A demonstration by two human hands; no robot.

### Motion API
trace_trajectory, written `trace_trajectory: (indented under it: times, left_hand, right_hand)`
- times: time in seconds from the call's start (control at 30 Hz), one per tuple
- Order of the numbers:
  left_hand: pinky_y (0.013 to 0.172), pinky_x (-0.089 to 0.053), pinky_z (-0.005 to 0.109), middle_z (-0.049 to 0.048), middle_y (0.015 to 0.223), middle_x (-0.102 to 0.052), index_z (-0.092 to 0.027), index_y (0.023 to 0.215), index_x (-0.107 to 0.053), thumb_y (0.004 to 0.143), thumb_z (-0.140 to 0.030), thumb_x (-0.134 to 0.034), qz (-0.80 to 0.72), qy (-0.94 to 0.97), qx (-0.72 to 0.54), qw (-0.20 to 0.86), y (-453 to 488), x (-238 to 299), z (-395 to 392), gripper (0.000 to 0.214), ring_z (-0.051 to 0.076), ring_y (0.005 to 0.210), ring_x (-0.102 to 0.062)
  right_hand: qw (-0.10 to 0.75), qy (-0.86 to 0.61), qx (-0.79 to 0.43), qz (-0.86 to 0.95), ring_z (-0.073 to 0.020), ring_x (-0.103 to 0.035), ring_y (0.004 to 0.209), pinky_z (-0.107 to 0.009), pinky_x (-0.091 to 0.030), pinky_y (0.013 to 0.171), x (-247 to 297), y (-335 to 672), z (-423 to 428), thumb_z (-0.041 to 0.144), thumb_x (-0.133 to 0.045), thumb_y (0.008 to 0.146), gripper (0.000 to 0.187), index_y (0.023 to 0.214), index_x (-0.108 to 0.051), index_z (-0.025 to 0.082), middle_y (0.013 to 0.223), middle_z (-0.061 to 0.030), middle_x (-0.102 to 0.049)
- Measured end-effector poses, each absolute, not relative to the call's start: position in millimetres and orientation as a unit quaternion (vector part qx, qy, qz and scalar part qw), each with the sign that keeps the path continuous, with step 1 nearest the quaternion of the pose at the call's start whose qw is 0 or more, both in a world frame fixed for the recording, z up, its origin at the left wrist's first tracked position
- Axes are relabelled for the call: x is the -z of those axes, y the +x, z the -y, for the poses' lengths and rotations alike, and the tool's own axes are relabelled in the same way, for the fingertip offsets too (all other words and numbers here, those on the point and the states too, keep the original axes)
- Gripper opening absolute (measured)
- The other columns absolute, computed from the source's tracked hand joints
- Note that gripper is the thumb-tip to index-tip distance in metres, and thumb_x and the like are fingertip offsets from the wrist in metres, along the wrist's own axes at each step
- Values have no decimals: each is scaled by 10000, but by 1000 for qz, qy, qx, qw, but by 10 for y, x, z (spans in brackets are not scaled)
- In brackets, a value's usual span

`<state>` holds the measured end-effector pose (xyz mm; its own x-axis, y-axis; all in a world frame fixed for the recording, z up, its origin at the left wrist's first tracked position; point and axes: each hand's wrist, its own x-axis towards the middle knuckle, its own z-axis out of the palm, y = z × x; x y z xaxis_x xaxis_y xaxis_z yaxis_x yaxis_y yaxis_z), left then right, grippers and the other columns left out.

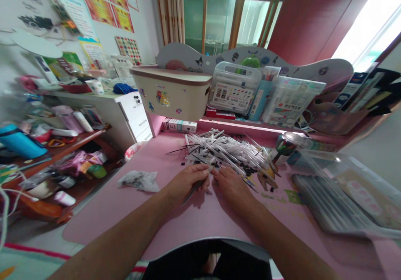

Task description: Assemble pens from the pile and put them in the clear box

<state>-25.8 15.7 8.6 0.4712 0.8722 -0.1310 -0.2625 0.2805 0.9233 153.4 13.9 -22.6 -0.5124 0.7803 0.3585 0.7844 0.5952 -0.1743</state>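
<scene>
A pile of white pen barrels [219,148] with small black parts scattered around it lies on the pink desk [125,204]. My left hand [188,179] is closed around a thin dark pen refill [196,188] that points toward me. My right hand [230,182] rests at the near edge of the pile with its fingers curled, its fingertips meeting those of the left hand at a white barrel end [212,169]. What the right fingers pinch is hidden.
A crumpled plastic bag [139,180] lies left of my hands. A can [285,146] and clear plastic cases [335,196] sit on the right. A cream storage box [173,92] and marker sets [234,87] stand on the rear shelf. Cluttered wooden shelves [56,154] are at left.
</scene>
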Motion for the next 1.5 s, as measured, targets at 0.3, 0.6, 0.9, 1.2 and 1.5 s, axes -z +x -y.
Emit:
trace_trajectory:
  times: [0.3, 0.6, 0.9, 1.2, 1.5]
  left_hand:
    - [410, -327, 198, -31, 554, -526, -113, 933, -670, 764, -250, -605, -391, 454, -403, 692, -233, -75, -189, 227, 82, 425, -426]
    - [442, -374, 193, -32, 589, -530, -129, 899, -658, 781, -313, -681, -392, 459, -384, 699, -215, 14, -173, 219, 75, 456, -467]
    - [414, -353, 195, -47, 553, -520, -148, 994, -650, 812, -375, -668, -392, 460, -375, 703, -205, 62, -170, 292, 81, 415, -445]
    - [422, -341, 182, -42, 547, -520, -149, 896, -640, 814, -352, -668, -399, 459, -370, 702, -197, 71, -167, 220, 74, 429, -437]
    - [462, -342, 183, -29, 574, -517, -144, 891, -685, 778, -283, -700, -404, 440, -360, 716, -188, 19, -120, 179, 78, 484, -449]
  right_hand:
    - [185, -485, 1, 855, -213, -548, 843, -340, -438, 765, 250, 1545, -115, 182, -568, 901, 140, 795, -660, 181, 834, -66, -616]
    - [195, -464, 21, 864, -242, -548, 872, -374, -444, 789, 250, 1560, -118, 141, -537, 901, 245, 1103, -673, 171, 874, -88, -642]
    - [172, -481, 17, 860, -258, -558, 929, -386, -470, 830, 260, 1573, -85, 184, -587, 890, 231, 1099, -683, 177, 935, -105, -632]
    - [200, -489, -5, 849, -255, -552, 937, -387, -445, 845, 227, 1573, -91, 141, -555, 880, 201, 1030, -683, 183, 933, -95, -645]
    - [440, -454, -332, 700, -185, -555, 790, -305, -465, 700, 102, 1728, -82, 175, -616, 714, 156, 864, -614, 219, 904, -43, -627]
